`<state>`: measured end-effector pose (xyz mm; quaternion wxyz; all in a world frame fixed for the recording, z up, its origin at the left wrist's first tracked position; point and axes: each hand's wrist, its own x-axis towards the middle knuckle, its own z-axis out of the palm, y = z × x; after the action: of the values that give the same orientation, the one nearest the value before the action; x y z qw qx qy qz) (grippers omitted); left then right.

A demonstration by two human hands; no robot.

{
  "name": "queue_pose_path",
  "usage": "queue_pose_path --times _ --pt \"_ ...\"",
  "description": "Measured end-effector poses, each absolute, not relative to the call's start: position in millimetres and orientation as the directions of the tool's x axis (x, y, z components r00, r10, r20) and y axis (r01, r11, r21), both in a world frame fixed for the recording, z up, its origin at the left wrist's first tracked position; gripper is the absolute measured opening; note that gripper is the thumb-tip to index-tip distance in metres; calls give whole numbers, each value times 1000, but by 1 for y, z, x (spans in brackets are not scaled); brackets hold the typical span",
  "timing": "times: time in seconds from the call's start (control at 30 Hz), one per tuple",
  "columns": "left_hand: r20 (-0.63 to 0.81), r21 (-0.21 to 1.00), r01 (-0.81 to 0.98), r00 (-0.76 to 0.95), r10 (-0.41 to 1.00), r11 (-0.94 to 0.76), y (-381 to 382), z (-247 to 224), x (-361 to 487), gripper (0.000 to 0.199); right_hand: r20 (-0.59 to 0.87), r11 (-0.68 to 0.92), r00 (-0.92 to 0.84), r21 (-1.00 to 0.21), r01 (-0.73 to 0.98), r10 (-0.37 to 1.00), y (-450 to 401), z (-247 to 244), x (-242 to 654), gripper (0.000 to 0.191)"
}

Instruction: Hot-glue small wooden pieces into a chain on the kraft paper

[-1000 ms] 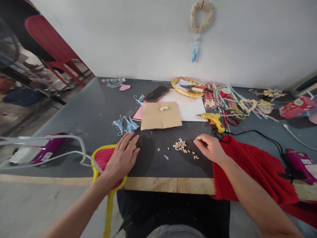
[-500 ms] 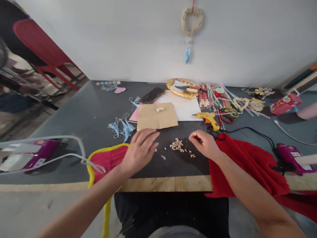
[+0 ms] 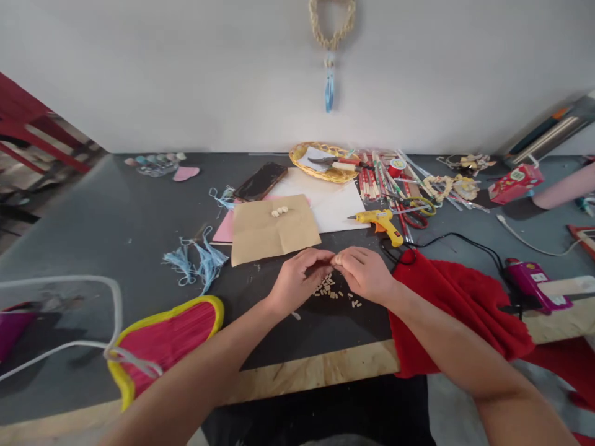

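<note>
My left hand (image 3: 297, 280) and my right hand (image 3: 365, 274) meet at the fingertips above a small pile of short pale wooden pieces (image 3: 329, 287). Both are closed in a pinch; whatever lies between the fingers is too small or hidden to make out. Part of the pile disappears behind my left hand. Just beyond the hands lies a creased sheet of brown paper (image 3: 260, 232), bearing a short cluster of pale bead-like pieces (image 3: 279, 212). A yellow glue gun (image 3: 382, 223) rests behind my right hand, its nozzle toward the left.
Blue tassels (image 3: 204, 263) and a pink, yellow-edged piece (image 3: 170, 337) lie left. A red cloth (image 3: 446, 303) overhangs the table edge at right. Behind are a phone (image 3: 261, 181), a wicker basket (image 3: 297, 162) with pliers, and wrapped sticks (image 3: 369, 179). A heart ornament (image 3: 316, 25) hangs on the wall.
My left hand has moved right and its spread fingers have closed, joining my right hand over the pile. My right hand has shifted slightly left. The camera view has turned a little.
</note>
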<state>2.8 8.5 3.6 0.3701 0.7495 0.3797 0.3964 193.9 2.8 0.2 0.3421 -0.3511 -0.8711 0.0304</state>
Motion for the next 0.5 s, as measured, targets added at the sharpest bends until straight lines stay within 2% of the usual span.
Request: queue_pose_path --times 0.1,0.3,0.5 --pt "275 885 259 381 883 -387 7 4 4 14 579 754 -512 -319 574 635 0 -2 195 12" --pt "72 988 99 363 929 -115 3 -3 8 18 584 746 -477 -413 522 657 -5 -3 198 9" --pt "-107 986 -67 441 891 152 5 4 7 29 588 720 -421 -504 476 690 -5 0 198 9"
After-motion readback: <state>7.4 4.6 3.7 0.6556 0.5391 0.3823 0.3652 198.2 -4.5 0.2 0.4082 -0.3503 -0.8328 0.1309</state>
